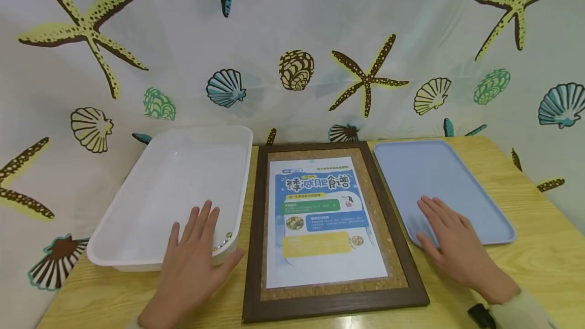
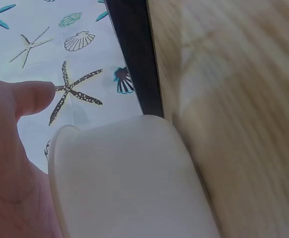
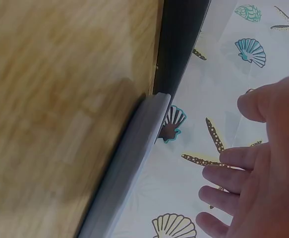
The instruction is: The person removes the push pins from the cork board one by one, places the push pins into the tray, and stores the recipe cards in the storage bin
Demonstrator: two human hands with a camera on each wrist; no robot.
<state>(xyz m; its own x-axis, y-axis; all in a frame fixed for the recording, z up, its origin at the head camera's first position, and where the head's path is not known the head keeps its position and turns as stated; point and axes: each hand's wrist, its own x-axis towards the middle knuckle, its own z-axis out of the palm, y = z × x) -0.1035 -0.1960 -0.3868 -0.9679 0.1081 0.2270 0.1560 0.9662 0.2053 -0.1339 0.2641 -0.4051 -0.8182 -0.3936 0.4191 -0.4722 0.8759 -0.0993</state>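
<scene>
White and deep, the tray (image 1: 183, 166) stretches lengthwise away from the nearer left hand (image 1: 194, 255), whose extended fingers grasp nothing over its near edge, while the right hand (image 1: 457, 250), likewise unclenched and empty, overlaps the blue tray (image 1: 427, 182).

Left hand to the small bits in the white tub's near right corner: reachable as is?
Looks like yes: the left hand, fingers extended and holding nothing, is right by the small bits. The white tub has no lid on; its rim seems the only thing to clear.
</scene>
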